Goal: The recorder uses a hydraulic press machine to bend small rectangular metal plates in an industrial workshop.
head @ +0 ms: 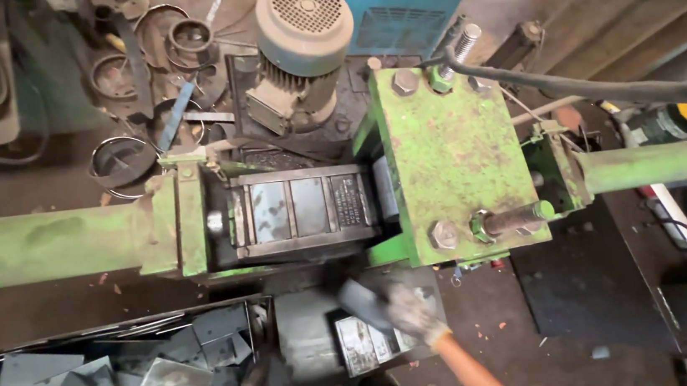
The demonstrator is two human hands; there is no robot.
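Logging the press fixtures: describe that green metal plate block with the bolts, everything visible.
The green metal plate block is a flat, roughly square steel slab with chipped, rust-flecked paint. Hex bolts sit near its corners; a threaded rod leaves its lower right. It stands right of the dark die cavity, with a black hose crossing its top.

The gloved hand (pixel 409 311) sits in a narrow gap below the green press (pixel 453 157). Left of it, a bin of steel plates (pixel 110 379) blocks the way. The motor (pixel 296 51) and hose (pixel 594 89) crowd the far side. Bare floor (pixel 588 287) lies open to the right.
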